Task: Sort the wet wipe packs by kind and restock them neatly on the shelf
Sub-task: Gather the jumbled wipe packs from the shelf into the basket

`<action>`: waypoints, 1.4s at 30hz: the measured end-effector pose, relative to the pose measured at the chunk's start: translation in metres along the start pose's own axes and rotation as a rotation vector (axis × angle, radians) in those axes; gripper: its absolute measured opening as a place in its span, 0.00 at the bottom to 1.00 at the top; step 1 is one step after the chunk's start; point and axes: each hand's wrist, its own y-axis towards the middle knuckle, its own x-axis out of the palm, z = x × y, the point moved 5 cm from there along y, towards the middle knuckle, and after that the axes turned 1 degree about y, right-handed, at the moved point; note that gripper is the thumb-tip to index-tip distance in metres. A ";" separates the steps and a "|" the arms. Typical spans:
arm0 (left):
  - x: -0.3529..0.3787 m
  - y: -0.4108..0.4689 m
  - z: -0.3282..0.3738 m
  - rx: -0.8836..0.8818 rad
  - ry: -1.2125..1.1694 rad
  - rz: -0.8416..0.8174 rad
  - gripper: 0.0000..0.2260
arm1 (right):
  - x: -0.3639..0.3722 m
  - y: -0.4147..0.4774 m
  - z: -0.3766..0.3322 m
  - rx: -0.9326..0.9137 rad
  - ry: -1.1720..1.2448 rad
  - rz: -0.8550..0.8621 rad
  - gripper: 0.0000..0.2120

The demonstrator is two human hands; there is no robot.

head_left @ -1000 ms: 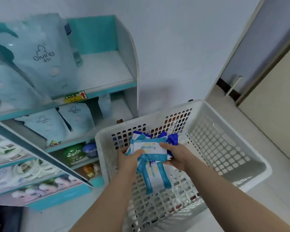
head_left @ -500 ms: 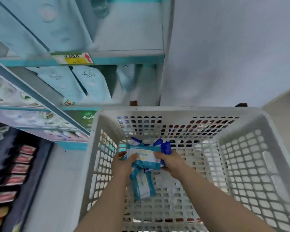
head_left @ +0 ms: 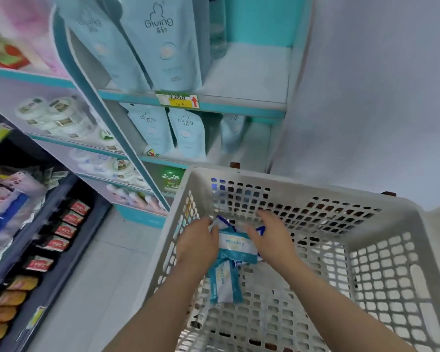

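A small stack of wet wipe packs (head_left: 235,247), teal and white, is inside the white perforated basket (head_left: 292,182). My left hand (head_left: 197,246) grips the stack by its left edge. One teal-and-white pack (head_left: 224,284) hangs down below the stack. My right hand (head_left: 271,237) lies over the stack's right side with its fingers stretched out toward the basket's far wall. Dark blue pack corners (head_left: 261,230) peek out under the right hand. The teal and white shelf (head_left: 239,106) stands behind the basket.
Light blue "Giving" pouches (head_left: 163,44) fill the left of the upper shelf board, and more pouches (head_left: 186,130) stand on the board below. Bare board (head_left: 252,72) shows at the upper right. White tubs (head_left: 48,113) and a dark rack of snack packs (head_left: 59,229) sit at the left.
My right hand has let go of the packs and spread its fingers. My left hand keeps its hold. The view has swung so more of the shelf shows.
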 end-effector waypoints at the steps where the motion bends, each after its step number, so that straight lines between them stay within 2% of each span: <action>1: -0.017 -0.005 0.009 0.050 0.004 0.035 0.13 | -0.008 -0.005 -0.017 -0.041 -0.011 -0.002 0.26; 6: -0.122 -0.039 0.010 0.196 -0.002 0.312 0.13 | -0.048 -0.035 -0.126 -0.348 -0.027 0.088 0.22; 10: -0.195 -0.049 -0.035 0.195 0.038 0.477 0.13 | -0.047 -0.054 -0.218 -0.574 -0.080 0.129 0.21; 14: -0.262 -0.054 -0.111 0.126 0.053 0.608 0.15 | -0.007 -0.065 -0.310 -0.715 -0.097 0.129 0.20; 19: -0.345 -0.066 -0.226 0.021 0.137 0.684 0.12 | 0.076 -0.079 -0.433 -0.848 -0.105 0.080 0.22; 25: -0.442 -0.079 -0.359 -0.114 0.137 0.780 0.12 | 0.177 -0.097 -0.572 -0.931 -0.003 -0.034 0.23; 30: -0.500 -0.057 -0.445 -0.235 0.104 0.814 0.15 | 0.247 -0.085 -0.660 -0.981 0.006 -0.116 0.24; 36: -0.553 0.016 -0.521 -0.363 0.049 0.766 0.17 | 0.317 -0.016 -0.752 -0.982 -0.084 -0.179 0.26; 42: -0.597 0.117 -0.597 -0.513 0.109 0.705 0.30 | 0.376 0.088 -0.829 -0.939 -0.209 -0.226 0.29</action>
